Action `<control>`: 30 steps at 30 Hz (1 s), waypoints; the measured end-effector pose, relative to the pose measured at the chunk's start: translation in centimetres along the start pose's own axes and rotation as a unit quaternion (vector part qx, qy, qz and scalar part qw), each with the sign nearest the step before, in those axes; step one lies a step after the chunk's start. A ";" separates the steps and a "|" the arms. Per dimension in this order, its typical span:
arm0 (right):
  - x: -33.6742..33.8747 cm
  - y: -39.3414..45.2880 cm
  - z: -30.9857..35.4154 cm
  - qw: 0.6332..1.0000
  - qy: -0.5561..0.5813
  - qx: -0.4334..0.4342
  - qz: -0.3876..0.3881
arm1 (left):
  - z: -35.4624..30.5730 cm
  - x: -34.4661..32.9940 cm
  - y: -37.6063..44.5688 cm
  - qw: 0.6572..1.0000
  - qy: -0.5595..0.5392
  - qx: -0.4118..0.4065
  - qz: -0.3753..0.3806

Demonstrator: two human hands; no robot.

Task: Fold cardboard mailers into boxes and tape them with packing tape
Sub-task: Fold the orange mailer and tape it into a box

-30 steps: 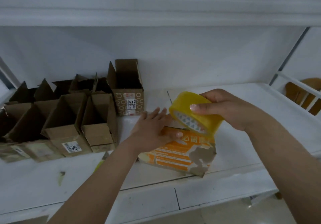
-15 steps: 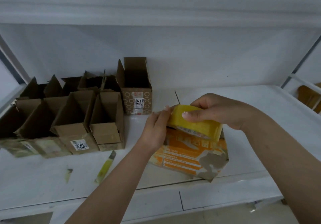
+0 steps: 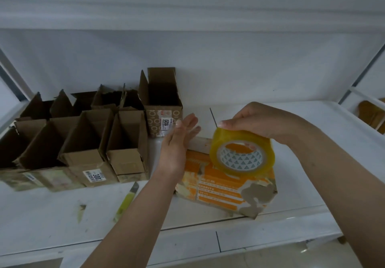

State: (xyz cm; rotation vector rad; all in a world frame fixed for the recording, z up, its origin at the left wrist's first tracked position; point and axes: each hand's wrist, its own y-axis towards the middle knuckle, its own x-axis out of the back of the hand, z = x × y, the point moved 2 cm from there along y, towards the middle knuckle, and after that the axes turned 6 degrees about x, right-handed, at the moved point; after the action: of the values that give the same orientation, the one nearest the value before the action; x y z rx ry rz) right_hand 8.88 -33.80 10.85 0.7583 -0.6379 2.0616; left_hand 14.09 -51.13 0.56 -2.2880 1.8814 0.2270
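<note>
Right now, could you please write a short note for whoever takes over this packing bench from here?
Right hand grips the yellow tape roll from above, over the orange printed box.
Left hand is open, fingers straight, at that box's left edge; whether it holds a tape end is unclear.
Done: a group of folded open-topped boxes stands at left.
Left: tape the orange box.
A yellow cutter lies on the white table.
</note>
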 end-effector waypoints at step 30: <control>-2.7 1.8 -0.1 0.994 0.099 0.032 -0.038 | 6.0 3.8 -0.1 0.951 -0.056 0.301 -0.041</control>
State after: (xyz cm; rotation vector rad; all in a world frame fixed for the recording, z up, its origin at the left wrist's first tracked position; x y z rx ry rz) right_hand 8.65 -36.10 8.53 0.5965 -0.4271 2.0630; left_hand 14.83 -53.38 -6.17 -1.8792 1.5191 -0.2033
